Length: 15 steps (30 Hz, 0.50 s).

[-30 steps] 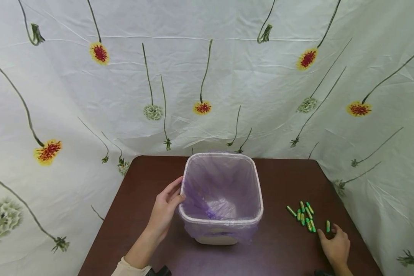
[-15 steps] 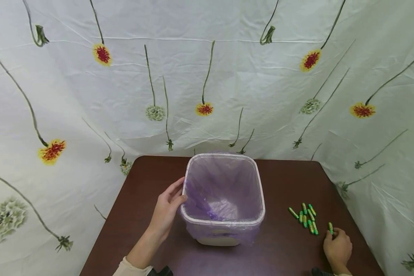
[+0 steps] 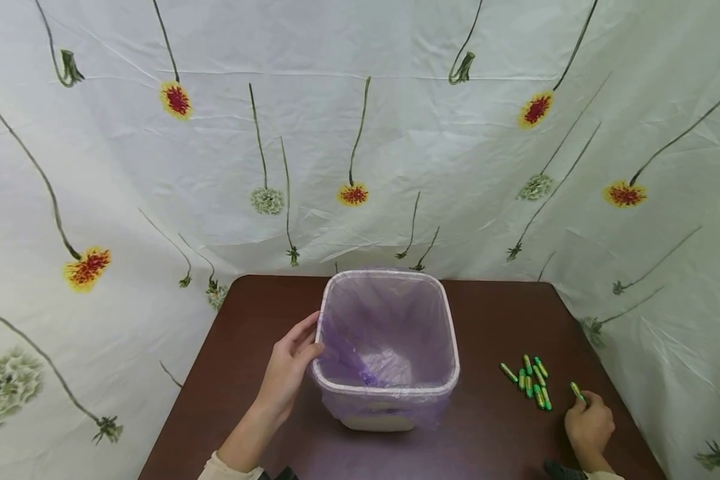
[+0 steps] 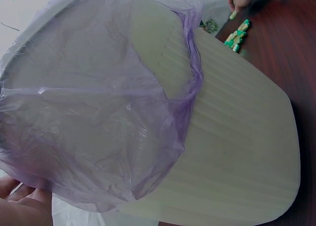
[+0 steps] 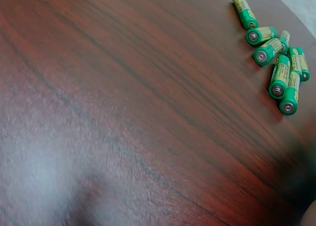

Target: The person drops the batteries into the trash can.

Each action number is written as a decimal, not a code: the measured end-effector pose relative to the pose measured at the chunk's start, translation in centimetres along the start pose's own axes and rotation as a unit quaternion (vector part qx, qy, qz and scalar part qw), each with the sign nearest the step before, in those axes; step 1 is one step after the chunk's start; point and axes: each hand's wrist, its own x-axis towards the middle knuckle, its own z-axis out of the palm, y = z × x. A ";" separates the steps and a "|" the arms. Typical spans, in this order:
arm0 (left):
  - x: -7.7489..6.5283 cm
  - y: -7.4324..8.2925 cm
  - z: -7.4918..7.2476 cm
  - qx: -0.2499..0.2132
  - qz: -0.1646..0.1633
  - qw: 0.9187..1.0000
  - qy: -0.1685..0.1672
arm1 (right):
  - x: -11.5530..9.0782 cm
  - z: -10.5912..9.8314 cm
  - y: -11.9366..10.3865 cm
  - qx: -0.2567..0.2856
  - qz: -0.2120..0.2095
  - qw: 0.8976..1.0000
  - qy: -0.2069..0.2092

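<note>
On the table stands a pale waste bin point(image 3: 377, 423), lined with a thin purple bag point(image 3: 390, 320) folded over its rim. My left hand point(image 3: 283, 373) grips the left side of the rim, thumb at the edge and fingers outside. In the left wrist view, the bag point(image 4: 108, 132) overhangs the bin's wall point(image 4: 247, 137). At the table's right, my right hand point(image 3: 589, 423) pinches one green battery point(image 3: 577, 391), tilted between thumb and fingers. Several more green batteries point(image 3: 529, 387) lie loosely grouped left of it. The right wrist view shows these batteries point(image 5: 279, 77), but not the held one.
The dark brown table point(image 3: 480, 320) carries the bin near its middle and the batteries to the right. A white flower-printed cloth point(image 3: 312, 133) hangs behind and along both sides.
My right hand has closed its fingers on the separate battery, which has turned from upright in view to slanted. The left hand keeps its hold on the bin rim.
</note>
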 end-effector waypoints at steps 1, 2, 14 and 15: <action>0.0 0.0 0.0 0.001 -0.001 1.000 -0.001 | 0.0 -0.1 0.0 0.003 -0.005 1.000 -0.001; 0.0 -0.1 0.0 0.001 -0.001 1.000 -0.001 | 0.0 -0.2 0.0 0.005 -0.013 1.000 -0.002; 0.1 -0.3 0.0 0.000 0.010 1.000 -0.004 | 0.6 -0.3 -1.8 0.025 -0.099 0.994 0.028; 0.1 -0.3 0.0 0.001 0.011 1.000 -0.004 | 0.6 -0.3 -2.1 0.029 -0.105 0.994 0.029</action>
